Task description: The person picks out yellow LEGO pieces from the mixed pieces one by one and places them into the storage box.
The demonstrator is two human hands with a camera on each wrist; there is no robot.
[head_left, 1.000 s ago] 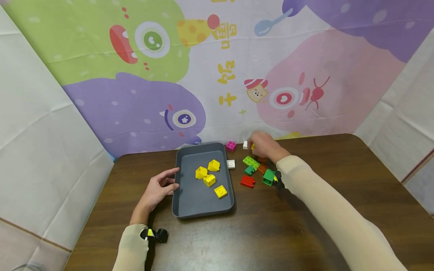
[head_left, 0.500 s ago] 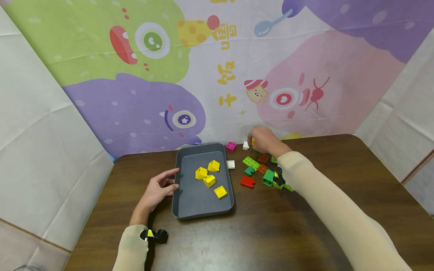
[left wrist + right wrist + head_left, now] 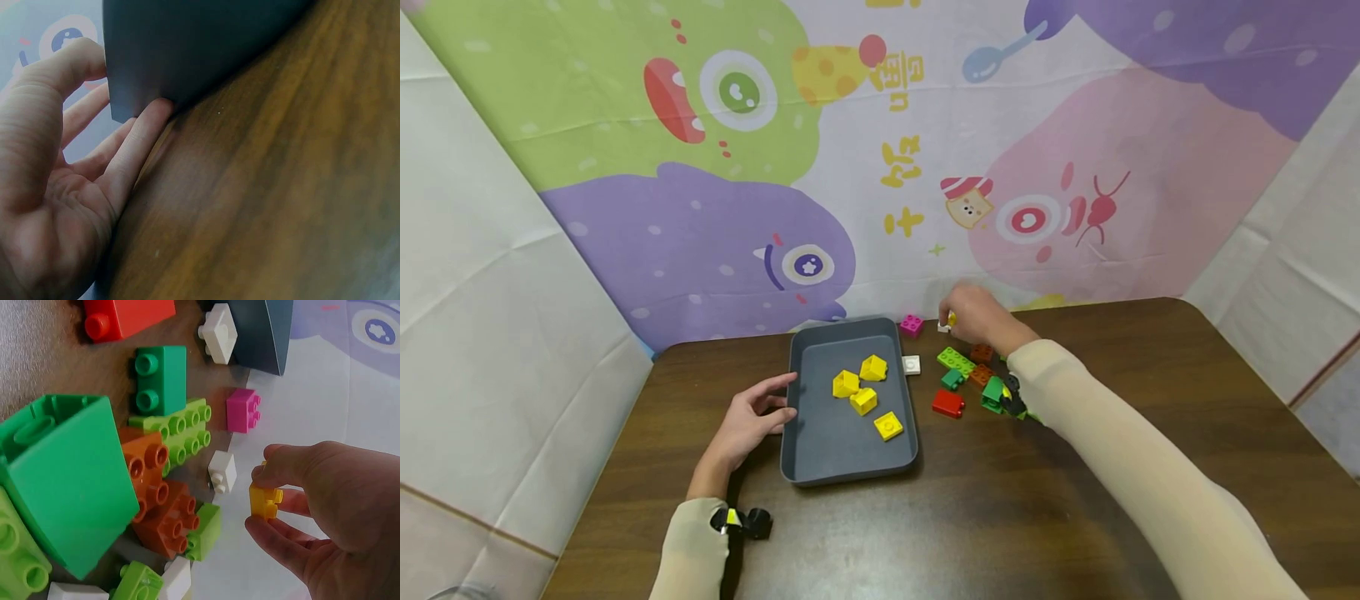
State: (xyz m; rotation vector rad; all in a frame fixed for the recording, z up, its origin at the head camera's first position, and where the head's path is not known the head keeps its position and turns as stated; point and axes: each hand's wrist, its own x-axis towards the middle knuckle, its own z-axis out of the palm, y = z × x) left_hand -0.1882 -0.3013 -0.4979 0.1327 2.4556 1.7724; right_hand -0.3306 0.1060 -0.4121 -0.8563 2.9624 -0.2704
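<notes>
Thumb and fingertips of my right hand (image 3: 977,317) pinch a small yellow building brick (image 3: 264,501), its studs showing in the right wrist view. That hand is at the table's back edge, above a small white brick (image 3: 222,472) and right of a magenta brick (image 3: 912,325). My left hand (image 3: 750,427) holds the left side of a dark grey tray (image 3: 842,462). Its thumb tip reaches the rim, and other fingers touch the outer wall (image 3: 150,69) in the left wrist view. Several yellow bricks (image 3: 864,401) lie loose inside the tray.
Right of the tray lie a red brick (image 3: 948,402), a light green brick (image 3: 956,361), a larger dark green brick (image 3: 69,481) and brown bricks (image 3: 165,519). A white brick (image 3: 911,364) sits against the tray's right wall. A printed cloth (image 3: 887,167) hangs behind the wooden table (image 3: 985,517).
My right hand, with the yellow brick in its fingertips, has shifted slightly left, over the small white brick. My left hand and the tray stay in place.
</notes>
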